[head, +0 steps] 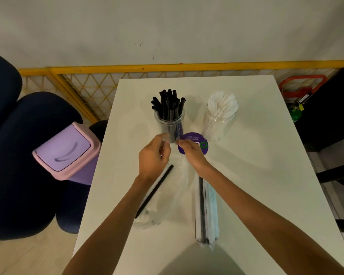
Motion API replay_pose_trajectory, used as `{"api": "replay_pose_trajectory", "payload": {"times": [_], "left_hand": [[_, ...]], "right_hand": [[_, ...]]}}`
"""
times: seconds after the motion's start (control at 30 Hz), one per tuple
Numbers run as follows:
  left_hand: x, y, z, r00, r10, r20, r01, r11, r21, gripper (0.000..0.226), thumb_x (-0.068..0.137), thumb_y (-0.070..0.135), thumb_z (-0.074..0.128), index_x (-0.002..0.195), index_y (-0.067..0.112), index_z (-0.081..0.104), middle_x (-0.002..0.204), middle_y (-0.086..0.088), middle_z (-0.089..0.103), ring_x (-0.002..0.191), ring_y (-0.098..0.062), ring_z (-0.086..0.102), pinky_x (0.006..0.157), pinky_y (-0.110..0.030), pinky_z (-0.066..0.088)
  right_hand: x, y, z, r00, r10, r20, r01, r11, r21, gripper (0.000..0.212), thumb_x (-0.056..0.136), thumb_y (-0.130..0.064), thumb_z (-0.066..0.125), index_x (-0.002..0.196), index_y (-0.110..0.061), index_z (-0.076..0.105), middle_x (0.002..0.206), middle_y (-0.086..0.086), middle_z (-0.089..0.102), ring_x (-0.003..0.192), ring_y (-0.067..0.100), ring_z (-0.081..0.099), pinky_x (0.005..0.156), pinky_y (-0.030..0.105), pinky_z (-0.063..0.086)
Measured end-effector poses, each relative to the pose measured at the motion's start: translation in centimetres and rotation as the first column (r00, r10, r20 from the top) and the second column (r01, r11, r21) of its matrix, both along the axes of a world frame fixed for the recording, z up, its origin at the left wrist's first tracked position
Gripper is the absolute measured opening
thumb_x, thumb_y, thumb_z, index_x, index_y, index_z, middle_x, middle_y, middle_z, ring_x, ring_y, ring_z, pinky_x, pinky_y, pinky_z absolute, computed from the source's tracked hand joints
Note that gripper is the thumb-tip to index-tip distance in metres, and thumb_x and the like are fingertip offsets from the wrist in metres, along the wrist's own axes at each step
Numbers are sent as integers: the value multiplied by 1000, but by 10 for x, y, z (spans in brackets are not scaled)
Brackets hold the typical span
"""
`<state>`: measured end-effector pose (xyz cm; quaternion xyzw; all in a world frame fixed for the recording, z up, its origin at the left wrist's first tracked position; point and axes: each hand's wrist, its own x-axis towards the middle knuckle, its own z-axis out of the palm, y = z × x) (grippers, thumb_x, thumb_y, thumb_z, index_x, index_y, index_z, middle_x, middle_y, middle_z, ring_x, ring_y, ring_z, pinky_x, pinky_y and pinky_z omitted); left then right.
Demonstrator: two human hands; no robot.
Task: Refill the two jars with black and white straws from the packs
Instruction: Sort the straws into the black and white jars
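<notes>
Two hands are out ahead of me over the desk (266, 155), close together at the foot of the black-straw jar (169, 124). On my left hand (154, 155) the fingers (164, 144) are curled inward and smeared with blur; I cannot tell whether they hold anything. My right hand (193, 153) has its fingertips (180, 143) bunched together just beside the jar's base, as in a pinch, but I cannot make out on what. Both forearms are bare and reach in from the near edge.

One loose black straw (155, 190) lies on the desk under my left wrist. Its long axis runs diagonally, near end to the left and far end pointing up toward the black jar.

Two packs lie between my arms. A limp clear pack (167, 201) is touching the loose straw. A straw pack (207, 211) under my right forearm holds white straws with one dark line among them, its long axis running almost straight away from me.

Two clear jars stand upright, side by side: the black one on the left, its straws on end and fanning outward, too many to count surely, and the white-straw jar (219, 120) on the right, packed full.

One purple sticker (197, 145) sits on the desk between the jars, and one lilac bin (66, 149) stands left of the desk.
</notes>
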<state>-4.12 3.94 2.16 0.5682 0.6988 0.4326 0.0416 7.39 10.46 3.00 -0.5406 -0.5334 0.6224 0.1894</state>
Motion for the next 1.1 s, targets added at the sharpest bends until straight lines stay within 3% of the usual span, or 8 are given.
{"api": "replay_pose_trajectory", "payload": {"times": [0.07,0.2,0.3,0.43,0.63,0.8,0.97,1.1], "left_hand": [[3,-18,-15,1000,25,-14,-26,998,-65,32,90,31,42,96,9,64,62,8,52,50,-8,43,51,-18,38],[8,-49,-50,1000,-3,-14,-1,966,-257,38,86,39,39,84,12,65,75,1,65,58,-12,55,52,-21,42],[6,-59,-74,999,15,-48,-37,870,-492,26,89,27,49,103,11,65,99,-7,64,85,-25,61,62,-31,50],[0,-59,-88,996,50,-79,-92,669,-738,45,91,21,53,134,11,43,131,-9,47,118,-28,47,90,-38,46],[-8,-48,-103,991,57,-119,-130,559,-819,51,90,29,56,134,11,37,132,-10,44,118,-29,47,94,-39,44],[-10,-40,-112,989,60,-132,-144,548,-824,34,92,20,50,122,7,43,118,-12,49,106,-31,51,84,-40,49],[0,-34,-114,986,74,-150,-167,512,-842,31,93,4,40,124,3,39,121,-14,47,109,-32,48,86,-40,44],[-1,-33,-117,987,55,-154,-160,509,-846,29,92,6,42,121,2,38,121,-16,44,105,-31,47,85,-40,47]], "right_hand": [[2,-5,-4,999,27,21,-26,1000,-12,32,97,-24,42,117,-9,62,117,4,56,103,13,47,90,27,36],[6,-16,-12,999,15,29,-12,996,-85,27,95,-22,50,115,-9,62,116,7,56,116,22,50,91,29,38],[7,-19,-17,998,37,55,-30,991,-131,28,93,-24,53,112,-6,62,120,10,57,117,25,50,91,30,37],[4,-21,-20,990,83,116,-64,985,-161,40,93,-27,51,116,4,60,127,18,57,121,31,50,99,37,39],[-5,-21,-20,988,101,121,-80,983,-168,45,96,-27,47,118,11,54,127,26,53,120,37,48,100,42,41],[-10,-21,-19,991,74,108,-53,981,-186,51,96,-27,46,123,15,46,132,30,46,124,40,43,105,46,36],[-9,-20,-17,994,43,101,-23,982,-189,49,97,-26,46,125,14,46,132,30,47,124,40,43,104,45,37],[-9,-20,-14,993,41,108,-21,984,-177,50,98,-27,44,126,14,46,132,30,47,124,40,43,104,46,36]]}}
